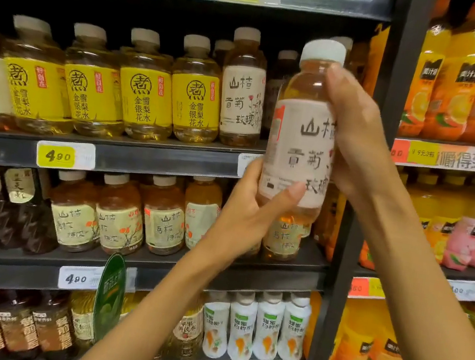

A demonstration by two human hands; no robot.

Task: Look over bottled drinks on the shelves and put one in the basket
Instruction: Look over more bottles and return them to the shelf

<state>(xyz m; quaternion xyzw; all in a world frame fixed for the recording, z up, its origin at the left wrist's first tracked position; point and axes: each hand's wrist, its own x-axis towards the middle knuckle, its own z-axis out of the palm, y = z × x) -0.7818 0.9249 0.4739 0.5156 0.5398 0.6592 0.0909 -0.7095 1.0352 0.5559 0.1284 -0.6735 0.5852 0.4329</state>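
Head view: held up in front of the dark metal shelving (153, 165), clear plastic bottle of pale amber drink with white cap and cream paper label (303, 128), upright, slightly tilted, off the shelf and between both hands. Left hand (244, 211) cupped under the base, thumb curled across the lower label, other fingers wrapped behind the bottle and hidden. Right hand (356, 129) clamped on the upper body from the right, fingertips pressed just below the cap, palm covering the right edge of the label so the printed characters there are cut off. Behind on the same shelf, a matching cream-labelled bottle (242, 95) beside a row of yellow-labelled clear bottles (142, 90). Yellow price tag reading 4.90 (59, 156) on the shelf edge below. Lower down, amber bottles with beige labels (121, 218), partly hidden by the left forearm, and white bottles with orange print (255, 325). To the right, blurred orange juice bottles (463, 83), labels hard to read. No basket in view.
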